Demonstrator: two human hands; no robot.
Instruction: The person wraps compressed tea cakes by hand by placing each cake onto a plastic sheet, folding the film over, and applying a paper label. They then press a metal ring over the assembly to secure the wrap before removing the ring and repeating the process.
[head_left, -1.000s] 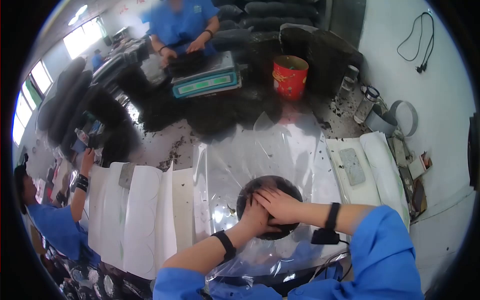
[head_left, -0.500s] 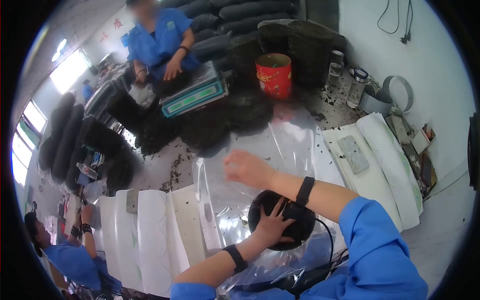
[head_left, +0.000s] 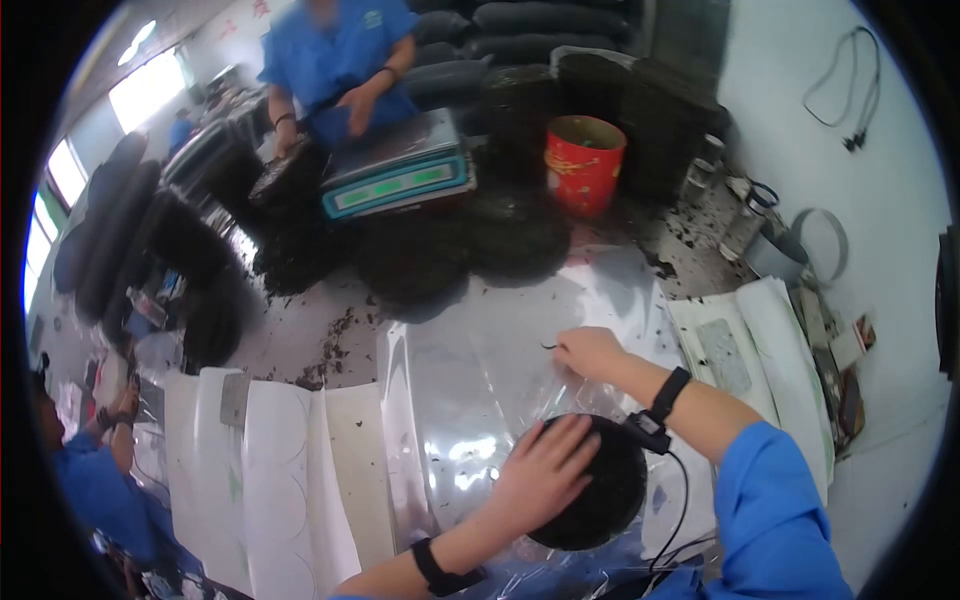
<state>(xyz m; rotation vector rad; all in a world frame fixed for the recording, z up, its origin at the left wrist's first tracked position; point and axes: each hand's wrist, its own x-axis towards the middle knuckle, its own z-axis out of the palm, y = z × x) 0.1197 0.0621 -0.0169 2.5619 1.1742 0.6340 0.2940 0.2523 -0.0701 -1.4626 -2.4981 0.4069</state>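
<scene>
A round black disc (head_left: pixel 600 500) lies on clear plastic film (head_left: pixel 470 350) near the table's front edge. My left hand (head_left: pixel 548 470) rests flat on the disc's upper left part, fingers spread a little. Beyond the disc, my right hand (head_left: pixel 588 352) is pinched over the film, with a thin dark curved piece (head_left: pixel 549 346) at its fingertips. Both wrists wear black bands, and a cable runs from a small black device at the right wrist.
A co-worker (head_left: pixel 340 60) stands behind a scale (head_left: pixel 400 185); another person (head_left: pixel 105 490) is at the left. A red bucket (head_left: pixel 584 165), dark round stacks (head_left: pixel 415 265), white sheets (head_left: pixel 275 480), a stone block (head_left: pixel 722 355) and glass bottles (head_left: pixel 748 225) surround the film.
My right hand has moved right, off the area left of the disc, and now pinches a thin dark piece. My left hand's fingers have drawn closer together on the disc. The camera view has shifted.
</scene>
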